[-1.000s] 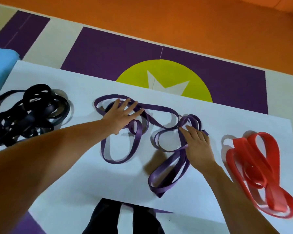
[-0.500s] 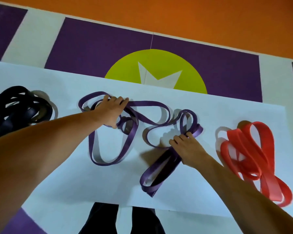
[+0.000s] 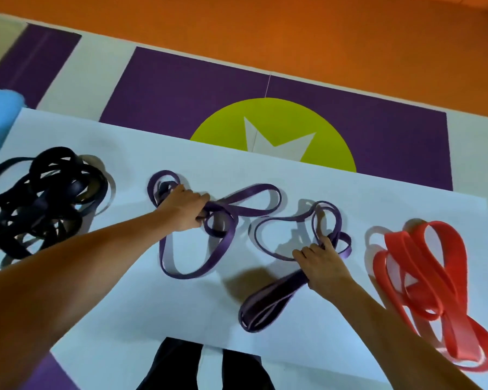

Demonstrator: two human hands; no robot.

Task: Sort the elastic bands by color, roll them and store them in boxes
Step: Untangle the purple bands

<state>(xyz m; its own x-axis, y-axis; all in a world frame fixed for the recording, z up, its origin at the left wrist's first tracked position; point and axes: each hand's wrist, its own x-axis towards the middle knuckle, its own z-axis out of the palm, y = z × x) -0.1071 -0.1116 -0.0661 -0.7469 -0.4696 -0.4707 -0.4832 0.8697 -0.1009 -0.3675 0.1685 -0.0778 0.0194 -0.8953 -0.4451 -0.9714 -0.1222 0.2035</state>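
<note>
Head view: the purple bands are seen spread in loose loops across the middle of a white sheet, and they are held at two places. A gathered bunch of strands is clasped by the left hand, whose fingers are curled closed round it; a small coil lies just to the left of that grip, one long loop runs from it toward the person, and another runs off to its right. A second bunch is clutched by the right hand, its fingers curled over the strands; from that grip a flattened doubled length trails down and leftward, while curled loops rise just beyond the fingertips. Well to the left of the left hand's grip a tangled heap of black bands is laid; near the right hand's grip, on its right and apart from it, a pile of red bands is laid. Beyond the sheet a purple mat with a green circle is seen
</note>
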